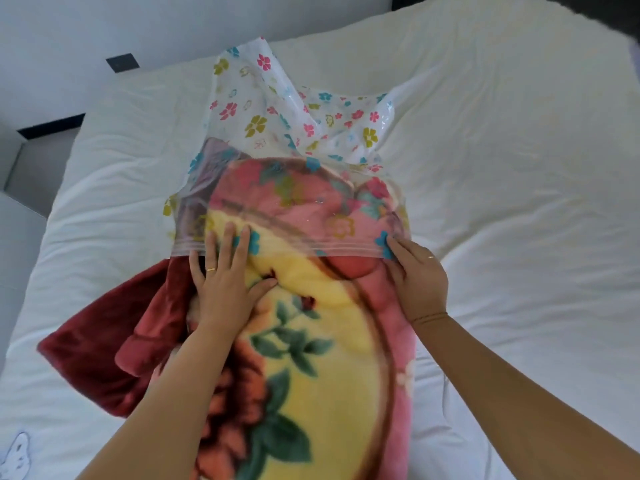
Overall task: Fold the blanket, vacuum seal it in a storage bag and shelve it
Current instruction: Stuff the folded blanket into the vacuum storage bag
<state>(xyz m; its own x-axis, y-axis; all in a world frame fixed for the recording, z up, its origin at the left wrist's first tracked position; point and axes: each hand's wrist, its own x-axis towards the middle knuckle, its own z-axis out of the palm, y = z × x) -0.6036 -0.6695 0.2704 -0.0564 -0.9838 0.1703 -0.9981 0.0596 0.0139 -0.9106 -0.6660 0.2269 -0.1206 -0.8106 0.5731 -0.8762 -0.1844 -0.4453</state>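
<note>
Left hand [221,289]: flat, fingers straight and spread, palm pressing down on the blanket just below the bag's mouth. Fingertips reach across the zip strip; whether they lie over or under the plastic cannot be told. Thin ring [210,269] on one finger.

Right hand [419,278]: at the right end of the bag's mouth, fingers curled, pinching the plastic rim there. Ring on one finger; thin bracelet [429,317] at the wrist.

Plush fleece blanket, yellow and pink with large orange flowers and green leaves [311,341]: folded into a long bundle lying down the middle of the bed. Its far end sits inside the bag and shows through the plastic; the near part lies outside, running toward the camera. A dark red underside [97,348] spills loose to the left.

Clear plastic storage bag printed with small pink, blue and olive flowers [294,133]: lies on the bed, mouth toward the person, zip strip stretched across the blanket between the two hands. The far end is unfilled and crumpled, partly standing up.

White creased bedsheet [502,150]: beneath everything; a small embroidered butterfly [17,452] at the lower left corner.

Pale wall [138,22] behind, with a dark square plate [122,62].
</note>
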